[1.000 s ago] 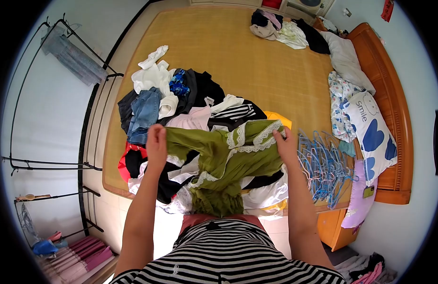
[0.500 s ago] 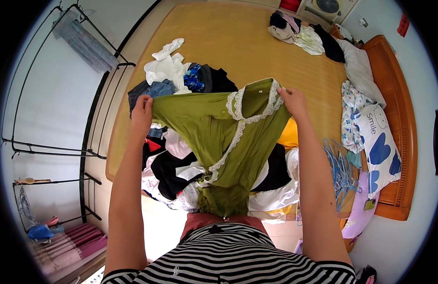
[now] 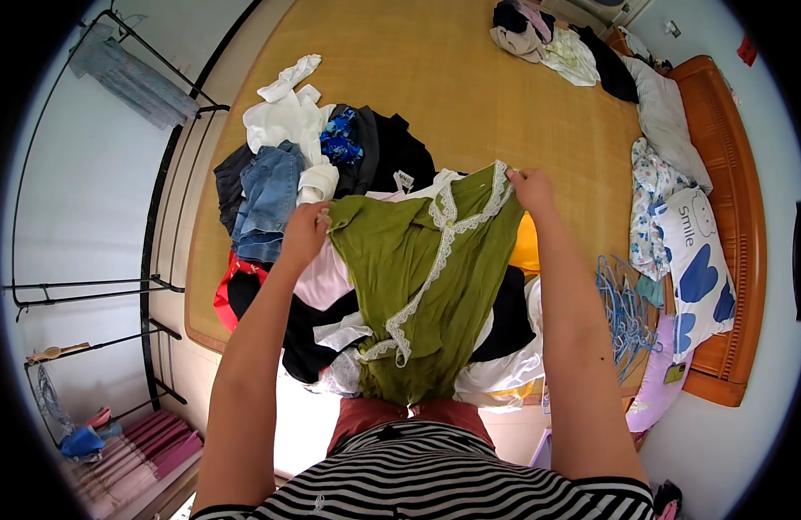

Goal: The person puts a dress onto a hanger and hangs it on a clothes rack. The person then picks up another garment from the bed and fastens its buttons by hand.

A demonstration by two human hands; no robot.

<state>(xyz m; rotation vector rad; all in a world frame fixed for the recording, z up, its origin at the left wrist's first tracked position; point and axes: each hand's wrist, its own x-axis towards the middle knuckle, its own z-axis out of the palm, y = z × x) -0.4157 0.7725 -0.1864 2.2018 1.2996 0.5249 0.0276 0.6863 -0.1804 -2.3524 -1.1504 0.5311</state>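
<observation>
A green garment with white lace trim, seemingly a blouse or dress, hangs spread between my hands at the near side of the bed. My left hand is closed on its left shoulder or sleeve edge. At the other upper corner, by the lace neckline, my right hand pinches the cloth. Its lower part falls towards my legs, over a heap of clothes. Beneath and around it show black cloth, pale pink cloth and a yellow piece.
Blue jeans and white clothes lie beyond my left hand on the mat-covered bed. Blue hangers are piled at right near a "Smile" pillow. A black clothes rack stands at left.
My left hand has moved right and down, closer to my right hand, so the green garment is less stretched. More of the jeans and clothes behind it now shows.
</observation>
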